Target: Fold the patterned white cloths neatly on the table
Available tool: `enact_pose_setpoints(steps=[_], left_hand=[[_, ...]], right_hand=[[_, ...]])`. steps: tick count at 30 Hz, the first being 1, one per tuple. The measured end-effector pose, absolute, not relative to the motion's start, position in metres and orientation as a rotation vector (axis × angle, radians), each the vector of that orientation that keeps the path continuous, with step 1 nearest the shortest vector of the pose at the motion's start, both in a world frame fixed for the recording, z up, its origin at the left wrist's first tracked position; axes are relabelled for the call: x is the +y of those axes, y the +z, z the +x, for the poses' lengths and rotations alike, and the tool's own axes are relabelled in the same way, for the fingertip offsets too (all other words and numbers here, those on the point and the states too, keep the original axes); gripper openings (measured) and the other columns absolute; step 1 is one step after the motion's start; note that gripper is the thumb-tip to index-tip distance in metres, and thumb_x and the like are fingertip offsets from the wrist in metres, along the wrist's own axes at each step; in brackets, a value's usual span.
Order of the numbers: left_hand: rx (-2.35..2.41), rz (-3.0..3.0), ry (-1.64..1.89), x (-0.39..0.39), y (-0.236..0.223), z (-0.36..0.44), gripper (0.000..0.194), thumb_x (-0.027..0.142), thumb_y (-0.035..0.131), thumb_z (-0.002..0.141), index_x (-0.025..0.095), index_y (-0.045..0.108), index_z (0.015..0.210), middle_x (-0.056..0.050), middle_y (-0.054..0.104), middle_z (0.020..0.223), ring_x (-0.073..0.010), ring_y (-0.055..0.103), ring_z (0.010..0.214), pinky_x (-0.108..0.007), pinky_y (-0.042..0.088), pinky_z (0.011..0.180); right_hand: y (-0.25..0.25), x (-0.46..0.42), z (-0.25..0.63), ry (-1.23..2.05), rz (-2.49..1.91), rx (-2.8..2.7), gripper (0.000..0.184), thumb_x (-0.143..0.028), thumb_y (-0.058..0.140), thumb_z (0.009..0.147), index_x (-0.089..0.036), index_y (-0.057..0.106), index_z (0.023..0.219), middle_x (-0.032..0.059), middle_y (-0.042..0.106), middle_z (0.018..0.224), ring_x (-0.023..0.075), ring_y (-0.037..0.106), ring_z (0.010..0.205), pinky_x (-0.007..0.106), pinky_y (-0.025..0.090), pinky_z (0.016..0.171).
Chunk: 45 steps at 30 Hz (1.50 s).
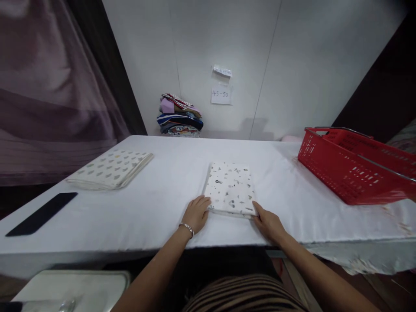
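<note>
A folded white cloth [230, 188] with small grey-green prints lies flat on the white-covered table [172, 169], in front of me. My left hand [196, 212], with a silver bracelet at the wrist, is closed on its near left corner. At the near right corner, my right hand [268, 221] pinches the cloth's edge, the thumb on top and the other fingers partly hidden. Further left rests another folded cloth [112, 170], cream with rows of grey shapes, touched by neither hand.
A red plastic basket [344, 173] with metal handles stands on the right of the table. A dark flat strip [42, 214] lies at the left front. Folded clothes [180, 117] are stacked by the wall, near a paper sign [222, 95] reading 45-50. A curtain [48, 86] hangs at left.
</note>
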State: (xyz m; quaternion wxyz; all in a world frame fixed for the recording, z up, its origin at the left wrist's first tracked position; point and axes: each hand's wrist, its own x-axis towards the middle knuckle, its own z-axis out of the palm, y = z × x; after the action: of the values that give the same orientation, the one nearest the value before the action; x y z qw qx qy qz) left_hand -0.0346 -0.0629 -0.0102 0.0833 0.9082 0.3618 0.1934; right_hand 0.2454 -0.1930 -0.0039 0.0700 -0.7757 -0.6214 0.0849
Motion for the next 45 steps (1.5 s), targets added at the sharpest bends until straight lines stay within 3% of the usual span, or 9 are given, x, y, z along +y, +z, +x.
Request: enact_pose_setpoints(steps=[6,9,14,19,25,29,33,39,45], left_hand=[[1.24,2.563,0.652,-0.072,-0.002,-0.024,0.03,0.03,0.054,0.079,0.026,0.062,0.108,-0.001,0.06,0.123,-0.0241,0.044,0.121,-0.044,0.032,0.101],[1.31,2.511,0.708,-0.072,0.003,-0.016,0.024,0.037,0.047,0.086,0.026,0.067,0.096,0.0,0.065,0.114,-0.0232,0.048,0.117,-0.044,0.033,0.099],[1.37,2.465,0.789,-0.069,0.004,-0.009,0.024,0.028,0.044,0.088,0.025,0.068,0.082,0.0,0.069,0.102,-0.019,0.054,0.105,-0.04,0.034,0.095],[1.384,2.391,0.812,-0.071,-0.002,-0.013,0.024,0.026,0.044,0.087,0.026,0.068,0.082,0.002,0.068,0.105,-0.0173,0.056,0.101,-0.038,0.036,0.092],[1.501,2.332,0.634,-0.064,0.025,0.006,0.02,0.028,0.049,0.083,0.025,0.068,0.077,0.0,0.07,0.097,-0.0212,0.056,0.102,-0.043,0.036,0.094],[1.546,2.378,0.583,-0.05,0.033,0.029,0.033,0.036,0.043,0.087,0.021,0.062,0.109,-0.007,0.05,0.135,-0.0257,0.037,0.129,-0.049,0.022,0.107],[1.638,2.274,0.369,-0.036,0.008,0.032,0.057,0.047,0.035,0.088,0.016,0.037,0.137,-0.015,0.033,0.146,-0.0298,0.027,0.136,-0.054,0.019,0.107],[1.635,2.283,0.409,-0.033,-0.013,0.027,0.059,0.049,0.031,0.088,0.019,0.032,0.139,-0.015,0.036,0.144,-0.0302,0.029,0.134,-0.055,0.02,0.107],[1.66,2.27,0.407,-0.036,-0.009,0.029,0.061,0.049,0.031,0.088,0.018,0.031,0.14,-0.014,0.036,0.144,-0.0299,0.028,0.135,-0.055,0.019,0.108]], right_hand=[[0.004,-0.201,0.255,0.282,-2.185,-1.9,0.05,-0.027,0.041,0.085,-0.018,0.043,0.134,0.0073,0.067,0.093,0.0215,0.063,0.082,0.031,0.046,0.07],[0.012,-0.201,0.26,0.146,-1.932,-1.887,0.044,-0.027,0.042,0.083,-0.024,0.051,0.126,0.007,0.059,0.117,0.0219,0.056,0.106,0.035,0.046,0.088],[0.014,-0.179,0.248,0.056,-1.763,-2.0,0.049,-0.035,0.041,0.088,-0.024,0.041,0.136,0.0073,0.034,0.146,0.0239,0.031,0.133,0.044,0.033,0.106],[-0.014,-0.169,0.233,0.013,-1.824,-2.232,0.056,-0.037,0.046,0.087,-0.02,0.036,0.14,0.0107,0.032,0.146,0.0271,0.023,0.136,0.052,0.022,0.109],[-0.027,-0.172,0.234,-0.094,-1.817,-2.243,0.057,-0.034,0.046,0.087,-0.017,0.035,0.14,0.0112,0.031,0.146,0.0273,0.022,0.137,0.051,0.023,0.109],[-0.028,-0.171,0.235,-0.104,-1.815,-2.239,0.058,-0.034,0.047,0.087,-0.019,0.034,0.142,0.0102,0.031,0.146,0.0272,0.022,0.137,0.051,0.024,0.108],[-0.027,-0.175,0.239,-0.034,-1.813,-2.267,0.057,-0.034,0.046,0.088,-0.019,0.034,0.142,0.0094,0.029,0.147,0.0267,0.021,0.137,0.05,0.024,0.109],[0.001,-0.157,0.246,0.211,-1.802,-2.184,0.05,-0.043,0.038,0.092,-0.026,0.039,0.139,0.0065,0.038,0.143,0.0234,0.029,0.134,0.05,0.022,0.11],[0.02,-0.062,0.227,0.284,-1.771,-2.117,0.049,-0.041,0.033,0.094,-0.02,0.04,0.138,0.0076,0.036,0.144,0.0213,0.025,0.136,0.046,0.019,0.111]])
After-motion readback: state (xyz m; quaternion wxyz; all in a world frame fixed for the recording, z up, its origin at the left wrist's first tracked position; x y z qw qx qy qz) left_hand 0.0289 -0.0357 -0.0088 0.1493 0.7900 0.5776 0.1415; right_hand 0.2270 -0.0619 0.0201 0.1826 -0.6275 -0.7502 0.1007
